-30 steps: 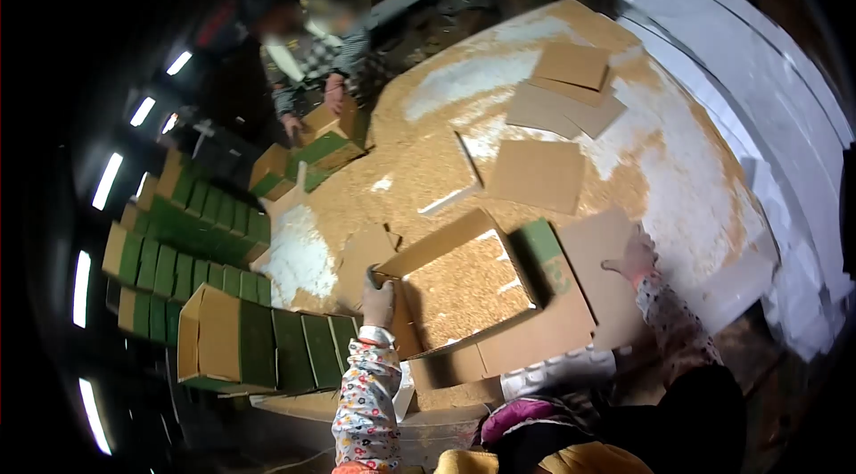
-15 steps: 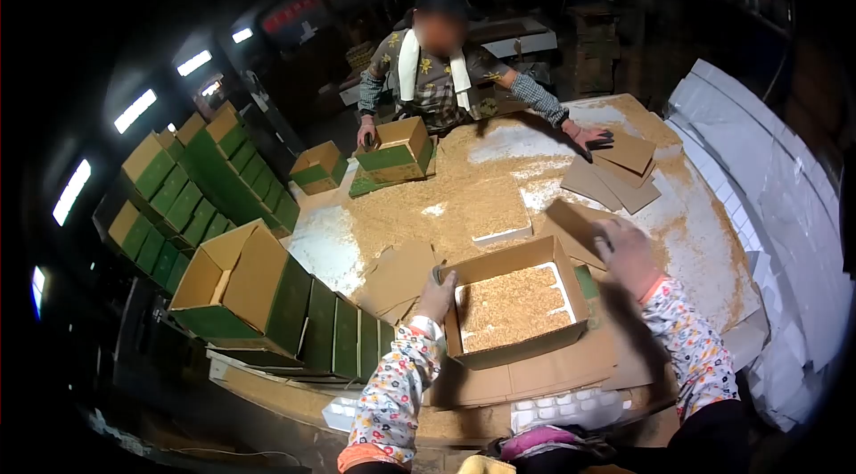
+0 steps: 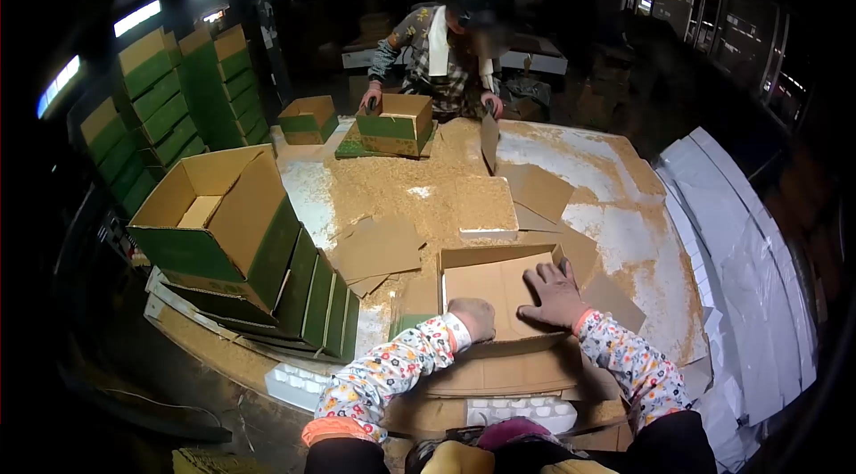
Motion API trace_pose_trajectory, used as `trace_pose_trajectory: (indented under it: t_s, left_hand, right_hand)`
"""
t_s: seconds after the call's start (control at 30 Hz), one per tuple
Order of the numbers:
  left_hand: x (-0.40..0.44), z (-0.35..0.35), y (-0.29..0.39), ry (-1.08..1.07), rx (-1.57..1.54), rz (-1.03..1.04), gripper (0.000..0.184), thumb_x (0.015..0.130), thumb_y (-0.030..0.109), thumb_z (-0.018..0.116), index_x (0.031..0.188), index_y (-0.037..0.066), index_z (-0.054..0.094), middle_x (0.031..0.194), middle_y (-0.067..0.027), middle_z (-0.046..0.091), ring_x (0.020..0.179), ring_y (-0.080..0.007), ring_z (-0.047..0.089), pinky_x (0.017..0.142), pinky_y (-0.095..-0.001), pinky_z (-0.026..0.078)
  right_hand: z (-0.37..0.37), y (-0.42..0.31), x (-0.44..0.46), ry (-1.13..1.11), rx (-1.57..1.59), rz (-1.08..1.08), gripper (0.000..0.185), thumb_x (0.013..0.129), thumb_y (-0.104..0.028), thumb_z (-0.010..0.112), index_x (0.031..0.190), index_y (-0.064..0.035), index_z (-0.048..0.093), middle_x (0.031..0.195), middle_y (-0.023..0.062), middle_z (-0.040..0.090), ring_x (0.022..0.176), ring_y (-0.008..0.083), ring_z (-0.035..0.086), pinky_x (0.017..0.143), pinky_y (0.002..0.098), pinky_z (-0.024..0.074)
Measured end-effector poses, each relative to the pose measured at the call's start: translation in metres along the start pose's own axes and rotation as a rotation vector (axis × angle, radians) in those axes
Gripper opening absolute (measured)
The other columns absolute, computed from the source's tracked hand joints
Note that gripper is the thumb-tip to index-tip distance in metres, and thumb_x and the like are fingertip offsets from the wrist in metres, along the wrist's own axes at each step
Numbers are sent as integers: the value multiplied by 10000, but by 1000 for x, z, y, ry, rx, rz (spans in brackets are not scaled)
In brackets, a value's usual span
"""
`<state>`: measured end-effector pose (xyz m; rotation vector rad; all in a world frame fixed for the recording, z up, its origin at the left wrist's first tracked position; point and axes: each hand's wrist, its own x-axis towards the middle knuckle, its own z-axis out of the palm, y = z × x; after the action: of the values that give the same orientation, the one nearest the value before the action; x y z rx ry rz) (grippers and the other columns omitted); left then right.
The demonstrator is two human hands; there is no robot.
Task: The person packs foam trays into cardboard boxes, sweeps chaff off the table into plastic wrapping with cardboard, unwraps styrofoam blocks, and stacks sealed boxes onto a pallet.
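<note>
An open cardboard box [image 3: 502,255] stands in front of me, with a flat cardboard sheet [image 3: 490,282] lying inside it. My left hand [image 3: 473,320], curled into a fist, presses on the sheet's near left part. On the right part of the sheet, my right hand [image 3: 555,295] lies with its fingers spread. Both hands are gloved. Beneath the box are flat cardboard pieces [image 3: 504,374].
Across the table [image 3: 624,233], a co-worker [image 3: 437,46] touches a green-brown box [image 3: 392,131] and holds a cardboard piece [image 3: 489,142]. Green boxes [image 3: 214,233] are stacked at left. Egg-tray-like white pieces [image 3: 522,413] lie near me; white sheeting [image 3: 740,269] hangs at right.
A cardboard sheet now covers the grainy filling in the box. My left hand left the box's side and went inside; my right hand came over the box. The co-worker lifted a cardboard piece.
</note>
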<state>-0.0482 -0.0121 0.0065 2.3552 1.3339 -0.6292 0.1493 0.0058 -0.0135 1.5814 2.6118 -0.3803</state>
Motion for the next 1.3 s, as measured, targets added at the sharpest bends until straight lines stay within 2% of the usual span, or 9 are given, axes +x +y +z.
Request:
trace_pose_trajectory:
  t_s: [0.17, 0.27, 0.4, 0.47, 0.6, 1.0, 1.07, 1.17, 1.3]
  left_hand:
    - [25, 17, -4, 366, 145, -97, 746, 690, 466, 664, 1259, 62, 399, 1211, -239, 481, 1136, -374, 455, 888, -507, 398]
    - [36, 6, -24, 39, -254, 45, 553, 736, 348, 654, 1182, 56, 509, 1184, -211, 512, 1101, -315, 500, 922, -446, 397]
    - [-24, 21, -82, 1047, -565, 63, 327, 828, 152, 564, 1129, 31, 520, 1105, -208, 529, 910, -297, 564, 830, -356, 456]
    - [-12, 66, -103, 927, -1798, -136, 381, 857, 145, 558, 1204, 19, 465, 1099, -133, 561, 905, -221, 591, 755, -281, 495]
    - [21, 98, -27, 645, -1181, -577, 751, 706, 458, 703, 1166, -85, 463, 1009, -191, 599, 878, -263, 582, 790, -326, 468]
    - [-154, 54, -67, 1265, -1255, 16, 458, 803, 314, 607, 1117, -15, 543, 1013, -135, 591, 948, -206, 554, 871, -317, 409]
    - [-252, 6, -102, 1701, -87, -222, 558, 811, 326, 595, 1222, -18, 444, 1184, -145, 498, 1059, -234, 499, 914, -363, 396]
    - [-346, -26, -213, 2521, -425, -60, 396, 885, 135, 471, 1245, -11, 396, 1242, -125, 436, 1124, -202, 443, 907, -312, 400]
    - [-382, 71, -385, 1974, -743, -267, 420, 912, 365, 466, 1108, 0, 533, 954, -57, 614, 911, -136, 544, 822, -278, 425]
  right_hand:
    - [9, 20, 19, -321, 296, -113, 638, 803, -498, 519, 1217, -16, 459, 1277, 211, 433, 1122, 344, 465, 957, 378, 362]
    - [-10, 41, 12, 355, 702, -32, 421, 834, -317, 505, 1149, -39, 532, 1128, 189, 554, 1041, 316, 526, 902, 360, 406]
    - [-21, 115, -24, 531, 1187, 3, 319, 854, -100, 470, 1149, 15, 504, 1044, 119, 586, 947, 191, 561, 845, 295, 435]
    - [13, 141, -25, -23, 1769, 208, 405, 832, -117, 556, 1188, 44, 448, 1016, 129, 579, 938, 192, 567, 830, 290, 446]
    - [93, 101, 37, -73, 792, 214, 642, 774, -231, 676, 1265, 27, 353, 1103, 171, 562, 981, 226, 561, 791, 305, 471]
    - [21, -23, -41, 177, 2271, -62, 433, 889, -209, 485, 1259, 2, 407, 1203, 112, 502, 1098, 214, 496, 948, 331, 400]
    - [-17, -47, -26, 179, 2208, -43, 458, 891, -255, 492, 1258, 5, 407, 1222, 116, 493, 1109, 220, 489, 957, 336, 393]
    - [-59, -100, 28, 582, 1250, -366, 449, 914, -243, 459, 1286, -5, 382, 1258, 121, 466, 1131, 223, 470, 983, 322, 361]
    - [-116, -189, 96, 1012, 111, -741, 433, 937, -248, 425, 1303, -21, 376, 1275, 119, 458, 1137, 215, 464, 1007, 303, 324]
